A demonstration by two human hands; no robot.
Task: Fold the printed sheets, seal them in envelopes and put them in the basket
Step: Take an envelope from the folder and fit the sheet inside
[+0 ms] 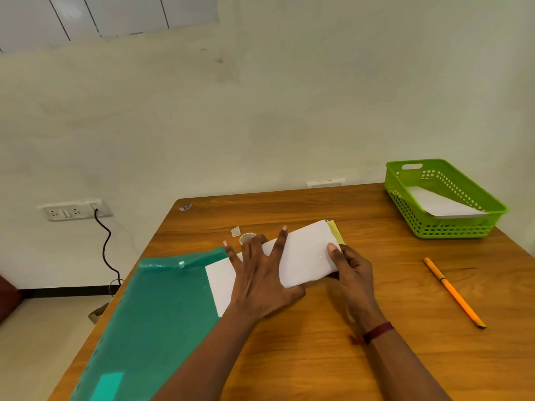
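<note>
The step in hand looks like closing the white envelope (307, 256), which lies aslant mid-table, its far end pointing to 1 o'clock, where a yellowish strip (335, 231) shows, probably the flap or its gum line. The left hand (260, 273) lies flat on the envelope's near half with fingers straight and spread, holding nothing, only pressing it down. The right hand (350, 270) pinches the 3 o'clock end, thumb on top and the other fingers curled beneath. To do this well, the left palm should pin the body so it cannot skate on the smooth wooden table (318, 357), while the right hand brings the flap over square to the long edges and runs 1 firm stroke along the crease; a skewed flap would probably gape. A loose white sheet (221, 282) lies under the left hand at 9 o'clock, partly on the teal plastic folder (162, 308), and should not be caught in the seal. The green basket (451, 230) waits at 2 o'clock, already holding 1 white envelope (443, 204).
</note>
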